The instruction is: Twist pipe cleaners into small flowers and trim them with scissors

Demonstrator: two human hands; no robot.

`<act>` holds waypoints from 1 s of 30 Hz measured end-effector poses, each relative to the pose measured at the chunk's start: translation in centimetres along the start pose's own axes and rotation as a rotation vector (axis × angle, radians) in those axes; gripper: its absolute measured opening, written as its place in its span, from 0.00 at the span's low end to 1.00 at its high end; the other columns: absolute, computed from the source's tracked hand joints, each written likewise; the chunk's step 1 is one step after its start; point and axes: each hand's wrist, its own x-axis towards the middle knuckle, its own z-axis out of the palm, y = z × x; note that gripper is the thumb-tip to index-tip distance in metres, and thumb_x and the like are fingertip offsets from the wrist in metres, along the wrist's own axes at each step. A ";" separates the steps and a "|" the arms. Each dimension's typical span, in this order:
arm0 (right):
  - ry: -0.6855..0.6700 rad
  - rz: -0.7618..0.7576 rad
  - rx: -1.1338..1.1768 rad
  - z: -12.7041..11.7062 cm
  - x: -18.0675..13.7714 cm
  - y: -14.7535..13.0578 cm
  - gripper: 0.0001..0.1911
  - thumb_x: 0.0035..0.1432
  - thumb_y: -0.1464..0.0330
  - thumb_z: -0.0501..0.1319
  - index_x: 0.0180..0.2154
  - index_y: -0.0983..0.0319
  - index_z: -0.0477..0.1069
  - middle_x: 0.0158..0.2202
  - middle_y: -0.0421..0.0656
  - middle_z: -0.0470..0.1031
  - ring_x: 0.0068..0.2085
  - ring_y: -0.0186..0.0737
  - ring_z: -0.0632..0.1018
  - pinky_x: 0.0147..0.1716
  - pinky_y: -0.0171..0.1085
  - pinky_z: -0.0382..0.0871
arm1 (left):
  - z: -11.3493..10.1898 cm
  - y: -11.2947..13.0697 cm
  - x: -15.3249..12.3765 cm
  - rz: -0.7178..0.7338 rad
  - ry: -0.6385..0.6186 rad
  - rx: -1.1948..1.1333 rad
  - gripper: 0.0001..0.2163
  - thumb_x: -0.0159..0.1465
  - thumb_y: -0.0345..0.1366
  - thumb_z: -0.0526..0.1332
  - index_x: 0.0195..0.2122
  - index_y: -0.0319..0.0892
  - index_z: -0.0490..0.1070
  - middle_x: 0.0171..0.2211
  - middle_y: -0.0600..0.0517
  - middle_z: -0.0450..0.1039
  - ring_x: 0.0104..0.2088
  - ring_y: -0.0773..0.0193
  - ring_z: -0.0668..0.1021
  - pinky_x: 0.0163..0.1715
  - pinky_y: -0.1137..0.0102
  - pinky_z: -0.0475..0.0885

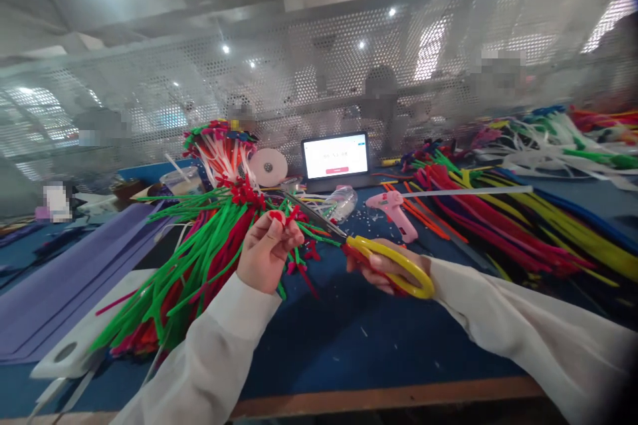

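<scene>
Between the fingertips of my left hand (268, 249) is a small red pipe-cleaner piece (294, 214), partly hidden by the fingers. My right hand (376, 269) grips yellow-and-red handled scissors (399, 265), whose metal blades point up and left, just beyond the left hand. A heap of green pipe cleaners (199, 239) with red shaped tips lies left of and behind the left hand. Small red and green pieces (312, 251) lie on the table between the two hands.
A pink glue gun (399, 209) lies beyond the right hand. Behind stands a lit tablet (335, 158). Bundles of coloured pipe cleaners (498, 212) cover the right side. Purple sheets (74, 265) and a white power strip (74, 345) lie left. A perforated metal screen (309, 80) closes the back.
</scene>
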 end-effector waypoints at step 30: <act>-0.079 -0.056 -0.027 2.2 -0.7 -0.4 0.40 0.36 0.39 0.48 0.37 0.67 0.59 0.20 0.33 0.55 0.14 0.21 0.56 0.11 0.27 0.60 | 0.2 -0.4 0.0 -0.053 0.018 -0.023 0.04 0.53 0.35 0.57 0.26 0.40 0.64 0.19 0.55 0.63 0.24 0.70 0.69 0.32 0.70 0.67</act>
